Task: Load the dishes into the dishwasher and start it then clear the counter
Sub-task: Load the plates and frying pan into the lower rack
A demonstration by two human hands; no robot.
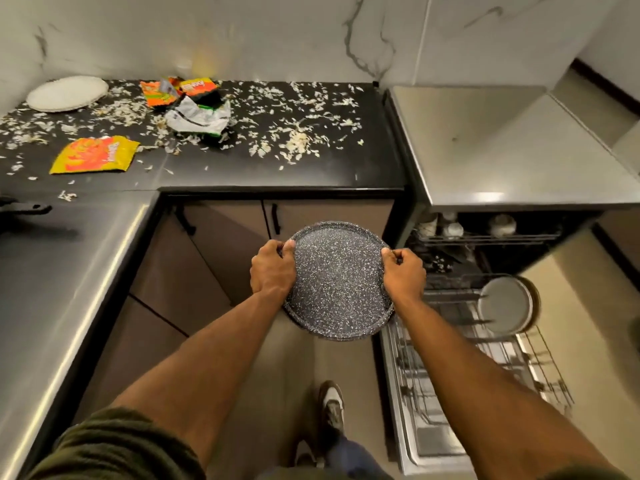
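Observation:
A round dark speckled tray point(337, 282) hangs in the air in front of the cabinet doors. My left hand point(273, 268) grips its left rim and my right hand point(403, 271) grips its right rim. To the right the dishwasher point(502, 254) stands open with its lower rack point(460, 368) pulled out. Two grey plates point(507, 304) stand upright at the far end of that rack. Cups point(450, 228) sit in the upper rack. A stack of white plates point(67, 93) lies on the black counter point(311, 168) at the far left.
Snack wrappers point(93, 154) point(194, 105) and white scraps litter the black counter. A steel worktop point(52, 289) runs along the left with a dark handle point(24, 209) on it. Brown cabinet doors stand below. My shoe point(330, 403) is on the floor beside the open dishwasher door.

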